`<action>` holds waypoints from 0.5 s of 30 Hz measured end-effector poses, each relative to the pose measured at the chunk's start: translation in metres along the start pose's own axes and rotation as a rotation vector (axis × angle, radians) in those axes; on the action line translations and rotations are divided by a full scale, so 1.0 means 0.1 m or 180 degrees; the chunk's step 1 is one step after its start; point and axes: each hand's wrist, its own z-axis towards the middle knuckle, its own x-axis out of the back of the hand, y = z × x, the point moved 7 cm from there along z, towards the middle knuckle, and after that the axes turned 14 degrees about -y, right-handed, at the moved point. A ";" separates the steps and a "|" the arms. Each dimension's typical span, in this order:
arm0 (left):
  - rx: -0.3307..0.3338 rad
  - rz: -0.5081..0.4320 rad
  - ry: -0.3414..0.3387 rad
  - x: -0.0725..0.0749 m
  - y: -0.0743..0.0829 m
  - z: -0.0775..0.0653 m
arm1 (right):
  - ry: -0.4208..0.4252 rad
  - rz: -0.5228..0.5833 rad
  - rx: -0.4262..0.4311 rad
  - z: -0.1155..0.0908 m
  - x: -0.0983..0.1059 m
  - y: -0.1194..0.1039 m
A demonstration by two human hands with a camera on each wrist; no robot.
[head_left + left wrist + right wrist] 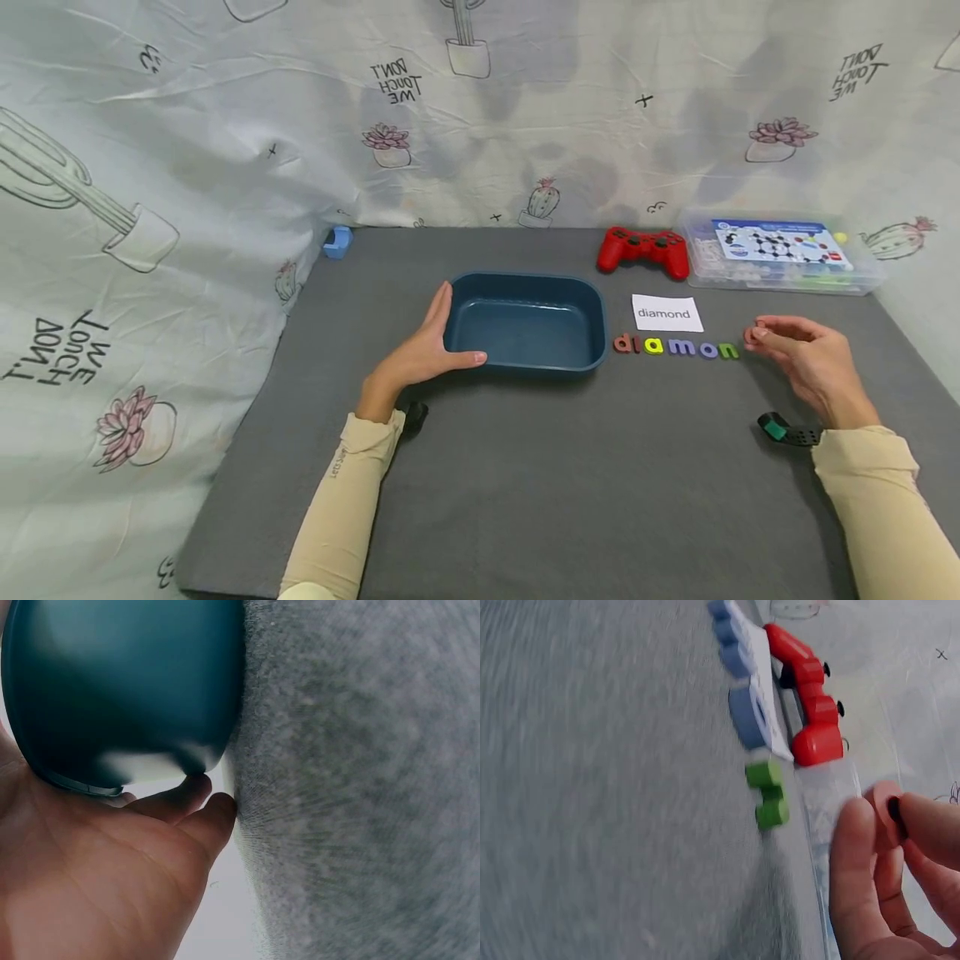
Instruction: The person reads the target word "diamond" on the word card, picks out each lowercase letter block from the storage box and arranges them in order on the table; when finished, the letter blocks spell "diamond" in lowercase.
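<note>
My left hand (pixel 423 343) lies spread at the near left corner of a dark blue tray (pixel 600 325). Its thumb stretches along the near rim and its fingers lie straight along the left side. In the left wrist view the palm is against the tray's wall (pixel 150 682). Between thumb and fingers, my right hand (pixel 813 358) pinches a small pink letter magnet (pixel 886 814) with a black dot on its back. That hand is just right of the green letter n (pixel 728 351), which ends a row of coloured letters reading "diamon".
A white card (pixel 667 314) printed "diamond" lies behind the letters. Further back are a red game controller (pixel 643 251) and a clear plastic box (pixel 783 254) with a blue label. A small blue block (pixel 338 242) sits at the far left corner, by the hanging cloth (pixel 480 125).
</note>
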 end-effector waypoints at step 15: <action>-0.0004 -0.0049 0.0022 0.00 -0.02 0.02 | 0.0015 -0.2893 -0.0611 -0.04 0.17 -0.01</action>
